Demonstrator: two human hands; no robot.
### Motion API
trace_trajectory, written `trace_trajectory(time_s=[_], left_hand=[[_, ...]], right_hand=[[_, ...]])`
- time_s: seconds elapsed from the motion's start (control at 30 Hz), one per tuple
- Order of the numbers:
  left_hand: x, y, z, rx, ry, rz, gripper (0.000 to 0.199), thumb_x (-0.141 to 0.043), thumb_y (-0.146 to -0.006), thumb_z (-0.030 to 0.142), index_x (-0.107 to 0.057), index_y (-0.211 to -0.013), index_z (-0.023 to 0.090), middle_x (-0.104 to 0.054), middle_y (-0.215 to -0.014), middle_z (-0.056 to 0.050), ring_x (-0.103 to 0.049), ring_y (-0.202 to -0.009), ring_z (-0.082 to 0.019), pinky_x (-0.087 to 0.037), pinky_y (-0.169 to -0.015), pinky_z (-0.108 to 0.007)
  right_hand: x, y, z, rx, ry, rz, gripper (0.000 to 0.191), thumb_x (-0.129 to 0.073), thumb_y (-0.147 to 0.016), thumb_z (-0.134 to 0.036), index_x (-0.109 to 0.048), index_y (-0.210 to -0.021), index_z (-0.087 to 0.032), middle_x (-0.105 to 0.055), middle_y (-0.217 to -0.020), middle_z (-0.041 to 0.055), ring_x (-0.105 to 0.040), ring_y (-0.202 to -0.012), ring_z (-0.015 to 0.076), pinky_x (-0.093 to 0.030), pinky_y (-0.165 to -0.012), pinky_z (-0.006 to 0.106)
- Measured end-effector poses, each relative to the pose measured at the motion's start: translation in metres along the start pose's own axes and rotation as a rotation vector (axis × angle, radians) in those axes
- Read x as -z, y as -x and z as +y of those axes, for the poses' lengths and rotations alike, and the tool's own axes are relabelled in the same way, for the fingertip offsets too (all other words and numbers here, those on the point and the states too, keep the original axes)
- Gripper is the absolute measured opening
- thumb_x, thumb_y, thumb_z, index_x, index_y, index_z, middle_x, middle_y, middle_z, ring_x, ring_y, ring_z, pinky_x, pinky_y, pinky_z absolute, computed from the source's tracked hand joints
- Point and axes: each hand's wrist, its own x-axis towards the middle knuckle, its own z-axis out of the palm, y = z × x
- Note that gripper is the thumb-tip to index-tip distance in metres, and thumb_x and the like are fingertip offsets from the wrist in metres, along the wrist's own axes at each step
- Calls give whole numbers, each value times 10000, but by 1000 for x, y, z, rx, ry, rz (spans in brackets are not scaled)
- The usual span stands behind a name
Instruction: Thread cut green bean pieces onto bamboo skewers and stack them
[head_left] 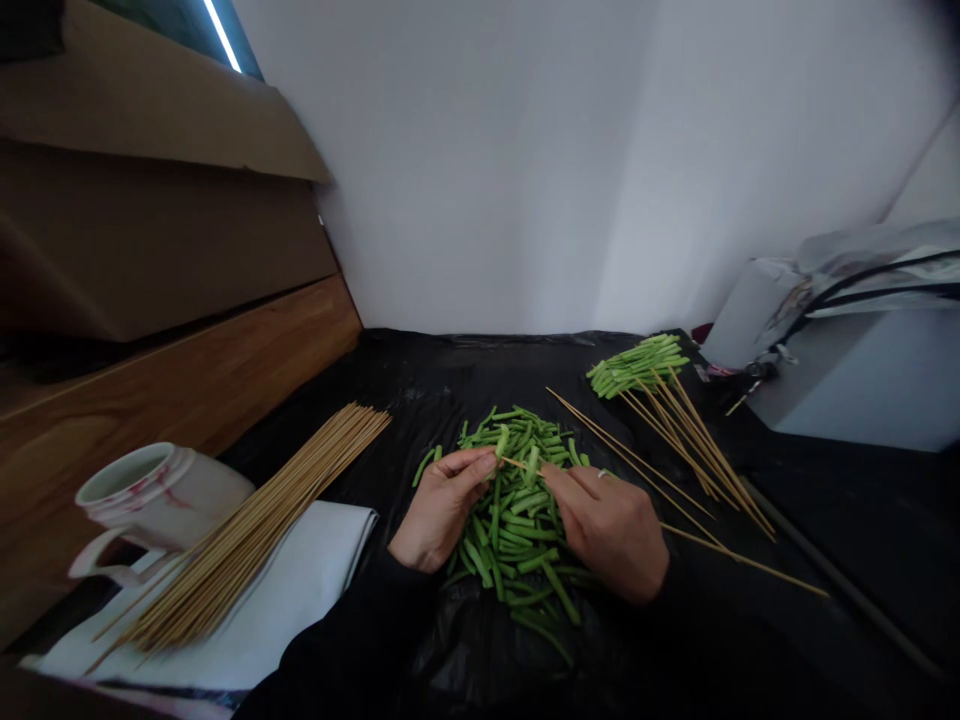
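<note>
My left hand (pixel 444 508) pinches a short green bean piece (pixel 502 440) between thumb and fingertips, right at the tip of a thin bamboo skewer (pixel 757 568). Wrapped round that skewer is my right hand (pixel 615 530), with a ring on one finger; the skewer's long end sticks out to the right. A second bean piece (pixel 532 462) sits crosswise on the skewer, close to my right fingertips. Below both hands spreads a loose pile of cut green beans (pixel 525 535).
Black plastic sheeting (pixel 420 370) covers the table. At left, a bundle of skewers (pixel 255 540) lies on white folded material (pixel 300 590) beside a tipped mug (pixel 187 495). Back right are bean-filled skewers (pixel 637 365) and loose skewers (pixel 630 450). A cardboard box (pixel 165 230) stands far left.
</note>
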Motion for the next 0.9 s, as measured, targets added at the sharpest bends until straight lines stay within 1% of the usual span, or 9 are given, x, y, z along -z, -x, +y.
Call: trace_trajectory(time_s=[0.17,0.27,0.4,0.6,0.73,0.9], left_hand=[[1,-1,-2,13,-5,-15,155,-803,-665,191,-752,-800,132,-748,-781,-39,-655,-714,-108,-501,-724,-212],[2,-1,-3,18,-14,-31,152,-803,-662,182,-753,-798,133,-750,-784,-40,-661,-726,-116,-505,-730,-218],[1,-1,-3,33,-24,-37,168,-807,-654,179,-752,-808,140,-752,-804,-48,-667,-741,-128,-509,-743,-238],[-1,1,-2,29,-44,-36,206,-823,-629,198,-751,-813,138,-747,-800,-55,-662,-740,-135,-504,-762,-264],[0,1,-4,45,-73,-42,232,-833,-612,213,-754,-815,135,-747,-812,-66,-662,-755,-149,-496,-786,-283],[-1,2,-6,41,-96,-51,231,-834,-611,227,-755,-812,145,-738,-796,-55,-650,-735,-142,-490,-760,-275]], right_hand=[[-4,2,-1,-7,-7,21,302,-387,-891,-90,-637,-1049,-148,-608,-720,24,-527,-629,138,-332,-603,275],[-4,2,-1,-7,-21,31,289,-378,-902,-93,-638,-1018,-139,-614,-721,31,-536,-640,140,-348,-618,267],[-3,2,-1,-5,-68,44,271,-388,-916,-112,-636,-1024,-131,-618,-734,39,-561,-694,144,-376,-652,258],[-4,2,-3,-29,-74,25,259,-392,-900,-88,-640,-940,-151,-605,-697,21,-548,-621,137,-358,-606,275],[-4,2,-4,-28,-87,29,232,-412,-896,-97,-636,-919,-155,-603,-692,20,-550,-632,140,-351,-614,278],[-5,3,-5,-30,-92,14,219,-419,-901,-101,-629,-889,-162,-601,-687,15,-543,-624,144,-333,-612,288]])
